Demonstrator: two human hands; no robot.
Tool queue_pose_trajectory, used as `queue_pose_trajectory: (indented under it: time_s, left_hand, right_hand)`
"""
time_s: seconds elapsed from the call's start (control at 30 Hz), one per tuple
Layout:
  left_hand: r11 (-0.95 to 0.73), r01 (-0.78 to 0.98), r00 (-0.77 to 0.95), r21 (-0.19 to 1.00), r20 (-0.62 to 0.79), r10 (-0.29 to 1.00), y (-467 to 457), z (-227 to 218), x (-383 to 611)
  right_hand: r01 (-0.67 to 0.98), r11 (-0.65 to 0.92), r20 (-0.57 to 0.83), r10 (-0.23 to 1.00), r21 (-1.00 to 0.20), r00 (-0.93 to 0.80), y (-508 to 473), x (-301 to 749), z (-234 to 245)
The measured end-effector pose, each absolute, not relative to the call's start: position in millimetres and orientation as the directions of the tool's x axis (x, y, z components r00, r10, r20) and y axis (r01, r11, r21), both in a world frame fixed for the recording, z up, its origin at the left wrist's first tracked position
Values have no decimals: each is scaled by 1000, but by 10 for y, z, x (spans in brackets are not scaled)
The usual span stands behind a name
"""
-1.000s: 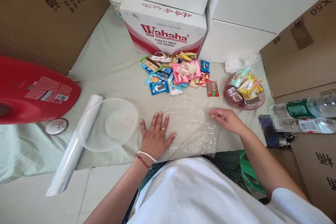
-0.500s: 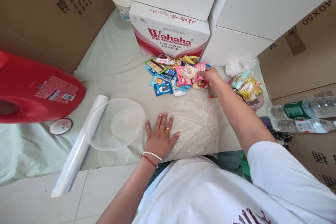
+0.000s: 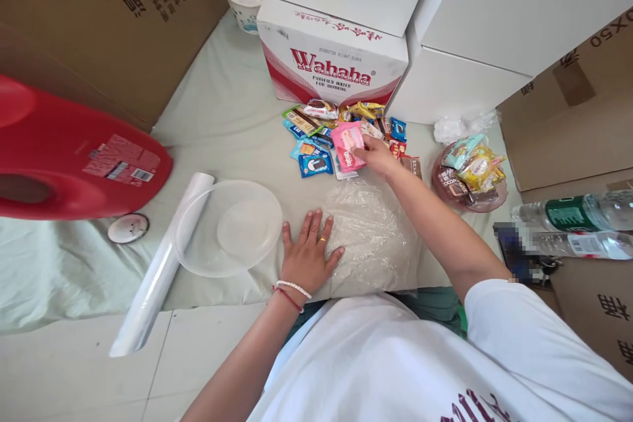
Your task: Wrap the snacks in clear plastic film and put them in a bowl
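My right hand [image 3: 376, 157] is closed on a pink snack packet [image 3: 347, 138] at the near side of a heap of wrapped snacks. In that heap lie a blue packet [image 3: 315, 165], a green-edged packet [image 3: 302, 120] and several others in yellow, red and brown. My left hand [image 3: 307, 252] rests flat with its fingers spread, its thumb at the edge of a crumpled clear plastic bag [image 3: 373, 237]. Left of it, a round translucent lid [image 3: 250, 227] overlaps a white roll of film [image 3: 158, 277].
A pink glass bowl [image 3: 448, 191] of snacks stands at the right, near two plastic bottles [image 3: 568, 212]. Behind the heap is a Wahaha carton [image 3: 331, 56]. At the left are a red jug [image 3: 74, 151], a small round tin [image 3: 128, 228] and a paper cup [image 3: 244, 6] farther back.
My right hand has drawn the pink packet left and toward me, baring snacks behind it. My left hand stays put; the whole view has shifted slightly.
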State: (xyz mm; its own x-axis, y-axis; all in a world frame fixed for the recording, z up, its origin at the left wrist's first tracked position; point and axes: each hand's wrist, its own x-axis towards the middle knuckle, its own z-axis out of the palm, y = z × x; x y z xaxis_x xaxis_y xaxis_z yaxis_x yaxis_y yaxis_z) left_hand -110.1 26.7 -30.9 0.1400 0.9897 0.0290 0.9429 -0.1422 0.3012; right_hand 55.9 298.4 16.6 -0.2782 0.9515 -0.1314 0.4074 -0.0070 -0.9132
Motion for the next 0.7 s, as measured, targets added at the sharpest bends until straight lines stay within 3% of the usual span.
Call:
queue_pose_trajectory:
  time_s: [0.2,0.37,0.47,0.6,0.7]
  left_hand:
    - [-138,941,139,309,18,990,275,-302,-1103]
    - [-144,939,142,313,30,989,278,-319,-1107]
    - [-144,943,142,300,30,989,277,-319,-1102]
    - [-141,944,139,299,28,990,278,-317,-1099]
    - [-139,943,137,301,28,990,282,-319,-1101]
  right_hand:
    - [195,-153,-143,988,-969,62,3213,1063,175]
    - [56,-200,-207,953,-978,-221,3192,980,144]
    - [288,-185,-238,958,-939,-161,3265,744,65]
    - [719,-82,-148,989,-690,-29,3402,573,-4]
    - [773,-81,-163,986,-630,-30,3419,510,-4]
